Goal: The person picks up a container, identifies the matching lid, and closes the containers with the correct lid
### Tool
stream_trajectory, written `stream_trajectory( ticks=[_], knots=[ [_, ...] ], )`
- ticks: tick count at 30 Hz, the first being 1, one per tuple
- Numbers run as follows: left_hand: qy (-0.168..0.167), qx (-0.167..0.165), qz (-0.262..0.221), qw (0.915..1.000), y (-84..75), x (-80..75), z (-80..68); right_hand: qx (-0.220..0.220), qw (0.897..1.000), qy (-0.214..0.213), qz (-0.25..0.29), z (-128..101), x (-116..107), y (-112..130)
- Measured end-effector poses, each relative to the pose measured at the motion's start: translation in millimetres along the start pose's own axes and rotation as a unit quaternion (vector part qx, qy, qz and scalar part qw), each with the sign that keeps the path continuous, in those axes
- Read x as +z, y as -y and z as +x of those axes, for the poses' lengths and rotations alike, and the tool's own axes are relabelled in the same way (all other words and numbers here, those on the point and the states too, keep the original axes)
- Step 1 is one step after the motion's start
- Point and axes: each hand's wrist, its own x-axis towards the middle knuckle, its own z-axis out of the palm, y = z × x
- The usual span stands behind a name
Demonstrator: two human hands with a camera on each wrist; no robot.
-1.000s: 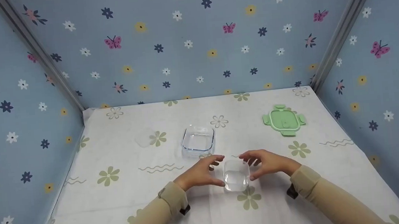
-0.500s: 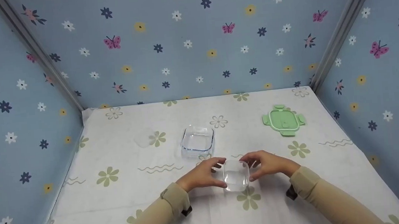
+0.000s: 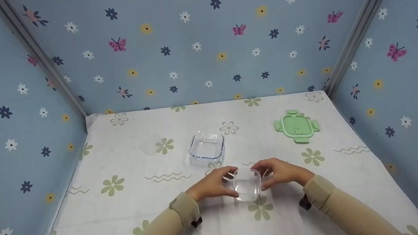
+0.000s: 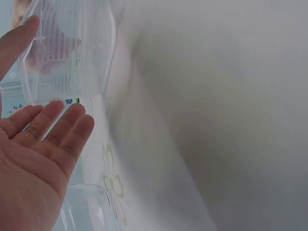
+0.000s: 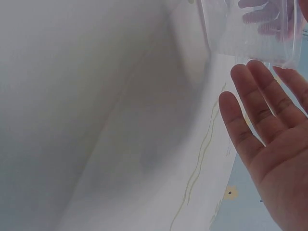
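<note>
A small clear plastic food container (image 3: 247, 190) stands between the hands on the white tablecloth, its walls finely ribbed. My left hand (image 3: 213, 184) holds its left side, thumb at the near part and index fingertip by the far corner. Opposite, my right hand (image 3: 278, 171) holds the right side in the same way. In the left wrist view, the thumb lies against the plastic container (image 4: 91, 53) while the other fingers extend below its edge. In the right wrist view, the index fingertip reaches the plastic container's (image 5: 240, 36) corner, and the remaining fingers stretch out nearly straight.
Behind the left hand stands a square glass container (image 3: 208, 156) with a bluish rim. A green clip lid (image 3: 297, 126) lies at the back right. A faint translucent lid (image 3: 150, 145) lies flat at the left. Patterned blue panels (image 3: 204, 68) enclose the table on three sides.
My left hand has moved slightly right, bringing its fingers onto the plastic container. The right hand has stayed almost still at the other side. The container has barely shifted.
</note>
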Motion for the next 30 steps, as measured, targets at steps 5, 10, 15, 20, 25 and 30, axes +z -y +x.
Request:
stream_trajectory(
  ticks=[5, 10, 15, 20, 25, 30],
  knots=[
    [-0.002, 0.001, -0.005, 1.0, 0.2, 0.6, -0.4, -0.001, 1.0, 0.0, 0.004, 1.0, 0.1, 0.9],
    [-0.006, -0.008, -0.008, 0.9999, -0.6, 0.6, -3.1, -0.001, 1.0, 0.0, 0.011, 2.7, 0.8, 1.9],
    [-0.015, -0.022, -0.009, 0.9996, -0.9, -0.9, -5.1, 0.004, 1.0, -0.001, 0.024, 6.1, 1.7, 4.3],
    [-0.021, -0.026, -0.021, 0.9992, -0.9, -5.3, -6.9, -0.004, 0.999, -0.007, 0.035, 11.2, 2.0, 5.4],
    [-0.028, -0.026, -0.019, 0.9991, 1.3, -9.3, -10.0, -0.004, 0.999, -0.013, 0.039, 14.3, 3.8, 8.0],
    [-0.036, -0.026, -0.022, 0.9988, 2.3, -14.2, -12.8, -0.008, 0.999, -0.02, 0.049, 18.9, 6.5, 9.1]
  ],
)
